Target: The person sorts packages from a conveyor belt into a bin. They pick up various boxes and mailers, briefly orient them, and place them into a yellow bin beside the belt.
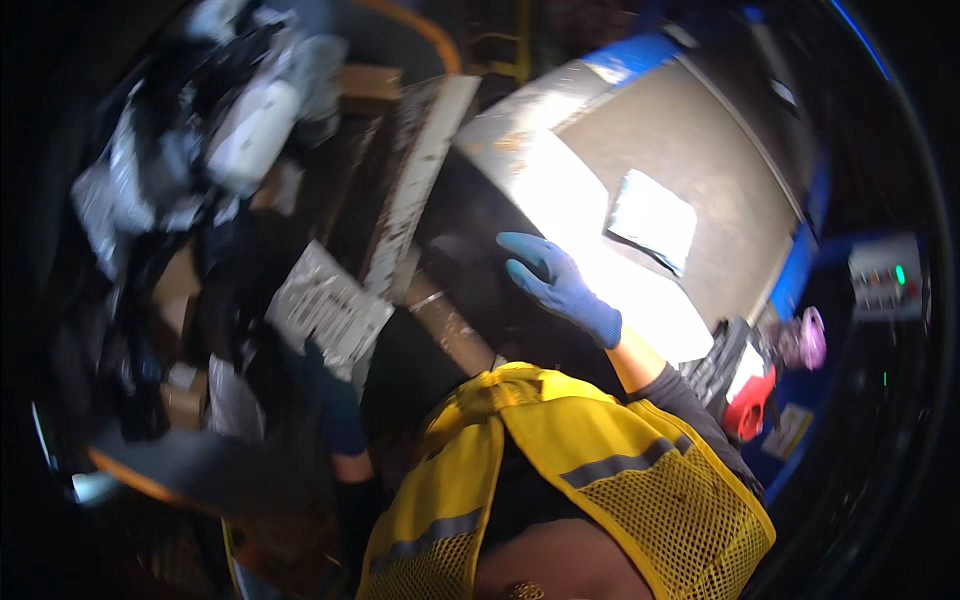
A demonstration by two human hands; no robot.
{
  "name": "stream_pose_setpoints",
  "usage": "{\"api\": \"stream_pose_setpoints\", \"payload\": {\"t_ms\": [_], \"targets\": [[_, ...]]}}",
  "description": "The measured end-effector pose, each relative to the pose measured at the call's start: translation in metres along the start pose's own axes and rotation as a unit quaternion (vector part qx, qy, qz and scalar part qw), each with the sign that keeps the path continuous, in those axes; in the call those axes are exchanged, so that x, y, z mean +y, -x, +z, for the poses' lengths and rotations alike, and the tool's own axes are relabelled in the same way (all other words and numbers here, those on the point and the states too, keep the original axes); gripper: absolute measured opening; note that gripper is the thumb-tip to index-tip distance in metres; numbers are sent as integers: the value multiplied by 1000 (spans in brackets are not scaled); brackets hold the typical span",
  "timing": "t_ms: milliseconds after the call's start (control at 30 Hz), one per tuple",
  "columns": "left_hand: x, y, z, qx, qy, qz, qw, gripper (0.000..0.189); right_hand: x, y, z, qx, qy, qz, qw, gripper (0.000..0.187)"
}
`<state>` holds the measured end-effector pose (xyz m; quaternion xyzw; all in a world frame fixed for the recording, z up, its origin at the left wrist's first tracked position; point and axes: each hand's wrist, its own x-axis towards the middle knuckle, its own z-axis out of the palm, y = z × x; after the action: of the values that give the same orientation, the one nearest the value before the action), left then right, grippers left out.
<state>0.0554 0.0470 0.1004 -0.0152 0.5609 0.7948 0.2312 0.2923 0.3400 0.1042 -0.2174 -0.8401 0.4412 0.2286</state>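
Observation:
My left hand (pixel 328 386), in a dark glove and in shadow, grips the lower edge of a pale plastic mailer (pixel 330 307) with a printed label. My right hand (pixel 559 281), in a light blue knit-cuff glove, is held over the dark gap beside the brightly lit metal ledge, its thumb and fingers apart and nothing in them. To its right a small white-and-pale-blue packet (pixel 652 217) lies across the ledge's edge and the grey-brown surface (pixel 720 157).
Heaped plastic mailers (pixel 255 135) and cardboard boxes (pixel 184 394) fill the left side, over an orange-edged dark surface (pixel 142 480). A scuffed metal rail (pixel 420 172) runs between. At right are black plastic (pixel 712 356), a red object (pixel 750 405) and a control box (pixel 885 277).

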Motion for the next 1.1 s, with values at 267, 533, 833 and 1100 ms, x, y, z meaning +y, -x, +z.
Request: {"api": "stream_pose_setpoints", "payload": {"t_ms": [267,533,833,1100], "targets": [[-21,-11,-25,-87,-240,134,958,56,47,47,-77,146,165,51,974,36],[-59,-3,20,-215,-177,117,953,41,-28,16,22,-42,-428,157,889,62],[-2,-37,-50,-93,-594,383,701,66,-19,18,36,-67,-366,245,895,33],[-7,-71,-257,22,-620,341,706,61,69,41,-74,270,-508,249,779,51]]}}
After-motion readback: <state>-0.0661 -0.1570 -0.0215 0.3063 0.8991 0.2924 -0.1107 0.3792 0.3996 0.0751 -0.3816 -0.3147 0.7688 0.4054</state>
